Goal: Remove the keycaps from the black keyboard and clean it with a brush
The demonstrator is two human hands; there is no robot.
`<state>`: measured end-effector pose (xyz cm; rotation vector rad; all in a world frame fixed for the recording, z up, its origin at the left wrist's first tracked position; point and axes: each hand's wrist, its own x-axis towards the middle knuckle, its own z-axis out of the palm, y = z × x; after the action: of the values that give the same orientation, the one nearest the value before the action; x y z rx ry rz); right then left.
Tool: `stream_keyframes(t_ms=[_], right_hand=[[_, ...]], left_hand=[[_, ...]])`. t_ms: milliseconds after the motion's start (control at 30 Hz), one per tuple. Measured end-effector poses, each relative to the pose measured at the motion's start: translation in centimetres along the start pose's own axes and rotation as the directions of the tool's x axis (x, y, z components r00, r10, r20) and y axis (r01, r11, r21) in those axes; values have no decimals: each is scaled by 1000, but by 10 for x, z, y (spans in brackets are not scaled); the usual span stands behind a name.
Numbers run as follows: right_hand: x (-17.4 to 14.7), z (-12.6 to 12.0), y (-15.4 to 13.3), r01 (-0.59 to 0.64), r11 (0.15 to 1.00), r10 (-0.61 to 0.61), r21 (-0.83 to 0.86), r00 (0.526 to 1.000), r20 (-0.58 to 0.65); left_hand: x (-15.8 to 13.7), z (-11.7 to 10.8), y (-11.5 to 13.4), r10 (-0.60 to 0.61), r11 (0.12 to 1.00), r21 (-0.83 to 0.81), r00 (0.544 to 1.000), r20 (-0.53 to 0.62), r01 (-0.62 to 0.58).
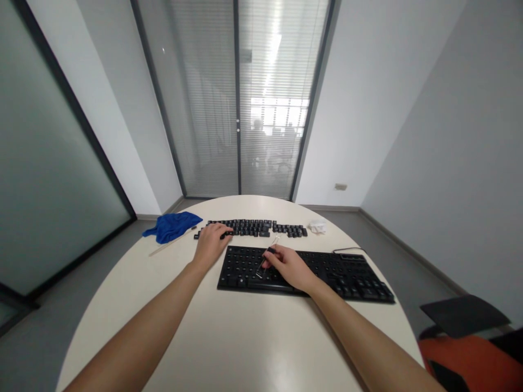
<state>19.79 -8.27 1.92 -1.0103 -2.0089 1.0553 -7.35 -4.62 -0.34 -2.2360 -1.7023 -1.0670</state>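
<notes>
My right hand (pixel 288 265) is closed around a thin wire keycap puller (pixel 261 268) with a dark part at the fingertips. Its wire loop reaches down over the left part of a black keyboard (pixel 327 268), where many keys are off and bare switch positions show. My left hand (pixel 212 240) rests at the left end of the rows of loose black keycaps (pixel 249 226) behind the keyboard. Between its thumb and index finger is a black keycap (pixel 226 234); the other fingers lie over nearby caps and hide some of them.
On the round white table (pixel 229 337), a blue cloth (pixel 174 226) lies at the left beside a thin stick-like brush (pixel 171 242). A crumpled white tissue (pixel 317 226) sits right of the keycaps. The keyboard cable (pixel 349 249) curves behind it. An orange-seated chair (pixel 469 359) stands at lower right.
</notes>
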Motion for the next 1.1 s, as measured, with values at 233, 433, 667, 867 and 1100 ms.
stream_keyframes(t_ms=[233, 433, 667, 867, 1100], right_hand=[[-1, 0, 1, 2, 1000, -1, 18, 1000, -5], [-1, 0, 0, -6, 1000, 6, 22, 1000, 4], [0, 0, -1, -4, 999, 3, 32, 1000, 9], [-2, -2, -3, -6, 1000, 6, 28, 1000, 22], [-6, -27, -6, 56, 995, -56, -87, 998, -1]], left_hand=[[-6, 7, -14, -27, 994, 103, 1000, 7, 26], [-8, 10, -14, -54, 989, 135, 999, -2, 54], [-8, 13, -17, -38, 994, 101, 999, 16, 36], [-8, 13, -19, -40, 994, 103, 999, 26, 37], [-5, 8, -7, -4, 1000, 9, 999, -35, 4]])
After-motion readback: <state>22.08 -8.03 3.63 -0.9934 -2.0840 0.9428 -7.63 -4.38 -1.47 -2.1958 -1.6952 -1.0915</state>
